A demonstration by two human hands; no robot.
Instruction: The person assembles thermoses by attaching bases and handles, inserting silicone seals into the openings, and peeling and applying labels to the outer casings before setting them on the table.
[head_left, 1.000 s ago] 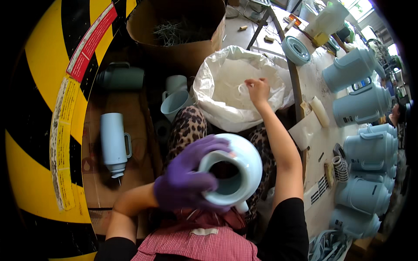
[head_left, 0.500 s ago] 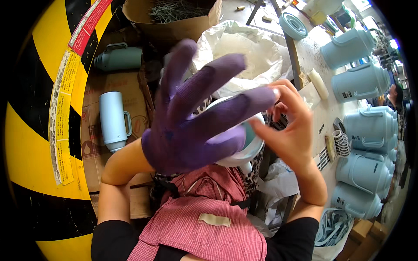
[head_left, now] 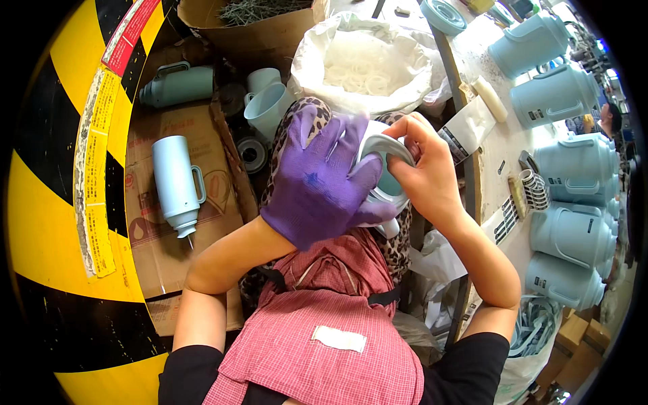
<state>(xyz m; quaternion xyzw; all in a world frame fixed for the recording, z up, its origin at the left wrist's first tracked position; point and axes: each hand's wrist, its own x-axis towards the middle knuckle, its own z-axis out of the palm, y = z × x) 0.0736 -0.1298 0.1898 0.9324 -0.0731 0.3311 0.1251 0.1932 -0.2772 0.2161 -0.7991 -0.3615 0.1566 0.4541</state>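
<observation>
A light blue thermos jug (head_left: 390, 183) sits in my lap, its open mouth tilted up toward me and its handle pointing down. My left hand (head_left: 314, 182), in a purple knitted glove, grips the left side of the mouth, with the thumb across the near rim. My bare right hand (head_left: 432, 172) pinches the right side of the rim, thumb at the inner edge and fingers curled over. A pale ring-like edge runs along the mouth between both hands; whether it is a separate piece I cannot tell. The fingers hide much of the jug.
A white sack of translucent rings (head_left: 361, 101) stands ahead. On cardboard at left lie a light blue flask (head_left: 177, 182) and a green one (head_left: 179, 86). Light blue cups (head_left: 270, 108) stand behind my knee. Several blue jugs (head_left: 570, 233) line the right-hand bench (head_left: 489, 162).
My left hand has come down from in front of the jug onto its mouth. My right hand, earlier near the gloved fingertips, now pinches the rim.
</observation>
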